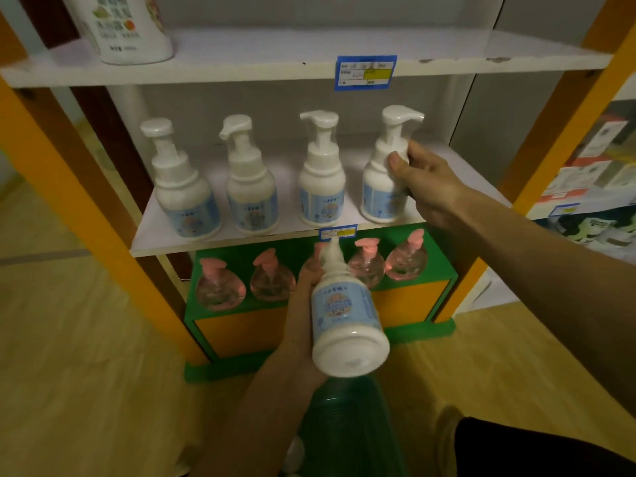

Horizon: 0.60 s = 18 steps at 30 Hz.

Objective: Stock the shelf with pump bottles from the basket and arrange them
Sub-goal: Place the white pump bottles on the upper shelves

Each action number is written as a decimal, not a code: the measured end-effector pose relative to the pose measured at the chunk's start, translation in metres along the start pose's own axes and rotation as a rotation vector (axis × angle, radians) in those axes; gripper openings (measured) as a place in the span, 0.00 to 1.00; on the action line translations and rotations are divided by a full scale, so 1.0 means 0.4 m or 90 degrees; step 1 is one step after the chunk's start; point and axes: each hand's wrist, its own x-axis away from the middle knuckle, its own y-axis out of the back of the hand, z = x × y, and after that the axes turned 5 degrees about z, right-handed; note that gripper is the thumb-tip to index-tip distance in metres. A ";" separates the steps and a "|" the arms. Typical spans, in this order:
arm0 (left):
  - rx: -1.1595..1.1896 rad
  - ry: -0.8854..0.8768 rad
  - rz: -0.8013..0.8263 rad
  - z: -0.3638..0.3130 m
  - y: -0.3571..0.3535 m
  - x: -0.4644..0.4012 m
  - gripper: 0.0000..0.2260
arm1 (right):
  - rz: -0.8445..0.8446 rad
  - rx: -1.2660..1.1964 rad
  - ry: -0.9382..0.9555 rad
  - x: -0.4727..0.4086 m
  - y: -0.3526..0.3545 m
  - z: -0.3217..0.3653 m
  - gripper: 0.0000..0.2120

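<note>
Pump bottle gripped in raised left hand.

A large white bottle with printed lettering stands at the left end of the top board. A blue price tag with a yellow patch is stuck to that board's front edge. Low down, five clear pink bottles with pink pumps stand in a row on a green ledge with orange panels below. Far right, stacked boxes fill a neighbouring rack. The wooden floor spreads out in front.
</note>
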 end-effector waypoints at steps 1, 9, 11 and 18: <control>-0.001 -0.005 -0.002 0.000 0.002 -0.001 0.23 | 0.002 -0.004 0.002 -0.009 0.000 -0.010 0.13; -0.027 -0.040 -0.033 0.000 0.010 0.001 0.20 | 0.004 0.049 -0.051 -0.008 0.002 -0.022 0.22; -0.036 -0.062 -0.053 -0.001 0.006 0.000 0.20 | -0.088 0.077 -0.067 0.032 -0.015 -0.021 0.28; -0.104 -0.112 -0.084 0.012 -0.017 0.013 0.14 | -0.047 -0.016 -0.191 0.344 -0.099 -0.052 0.17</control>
